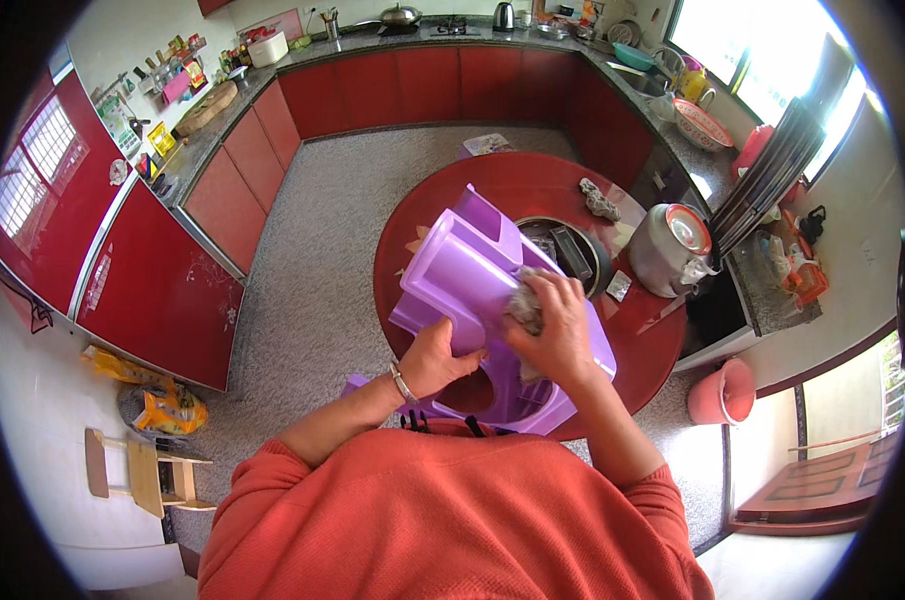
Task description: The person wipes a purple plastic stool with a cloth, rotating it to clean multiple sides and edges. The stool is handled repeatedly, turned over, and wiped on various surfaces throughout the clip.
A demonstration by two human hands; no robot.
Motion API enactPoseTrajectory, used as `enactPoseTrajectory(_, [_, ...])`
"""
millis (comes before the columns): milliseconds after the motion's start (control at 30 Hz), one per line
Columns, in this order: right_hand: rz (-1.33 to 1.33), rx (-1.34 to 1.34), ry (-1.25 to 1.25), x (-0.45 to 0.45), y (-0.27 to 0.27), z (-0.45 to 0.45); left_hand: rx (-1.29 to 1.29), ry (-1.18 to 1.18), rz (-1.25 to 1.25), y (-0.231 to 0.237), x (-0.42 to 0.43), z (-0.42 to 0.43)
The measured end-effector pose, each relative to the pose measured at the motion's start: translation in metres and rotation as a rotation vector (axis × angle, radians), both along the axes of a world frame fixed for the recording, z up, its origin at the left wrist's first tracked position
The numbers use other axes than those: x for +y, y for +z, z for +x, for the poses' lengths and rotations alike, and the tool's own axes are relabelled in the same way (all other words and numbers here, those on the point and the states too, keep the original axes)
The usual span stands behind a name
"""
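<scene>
A purple plastic piece (464, 262) with moulded curves and openings is tilted over the near part of the round red table (647, 360). My left hand (441, 360), with a bracelet at the wrist, grips its edge by a rounded cut-out, thumb on top. A crumpled grey cloth (526, 307) is in my right hand (554, 322), pressed against the purple surface. The fingers hide part of the cloth. What supports the piece from below cannot be seen.
Behind the purple piece, a round dark opening (599, 262) holds dark objects. A large metal pot (666, 251), another grey cloth (599, 199) and a small foil packet (618, 286) lie around it. A pink bucket (722, 394) stands on the floor at right.
</scene>
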State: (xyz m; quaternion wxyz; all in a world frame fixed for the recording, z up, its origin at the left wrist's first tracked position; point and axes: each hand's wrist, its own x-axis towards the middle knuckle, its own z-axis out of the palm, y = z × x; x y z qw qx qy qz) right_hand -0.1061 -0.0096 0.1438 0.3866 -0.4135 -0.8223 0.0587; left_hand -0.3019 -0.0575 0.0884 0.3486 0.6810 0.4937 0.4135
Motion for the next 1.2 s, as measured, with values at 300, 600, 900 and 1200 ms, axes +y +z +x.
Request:
enactPoseTrajectory(300, [-0.016,-0.06,0.05,0.025,0.044,-0.07,-0.06,-0.016,0.014,-0.001,0.002,0.015])
enactPoseTrajectory(600, [-0.172,-0.076,-0.07,0.017,-0.001,-0.002,-0.015,0.091,0.005,-0.004,0.012,-0.011])
enactPoseTrajectory(900, [-0.157,-0.122,-0.108,0.005,-0.039,0.027,-0.05,0.078,0.05,-0.032,0.032,-0.028])
enactPoseTrajectory(1200, [0.045,-0.106,0.184,0.06,0.025,-0.088,-0.006,0.009,0.007,-0.025,0.036,-0.008])
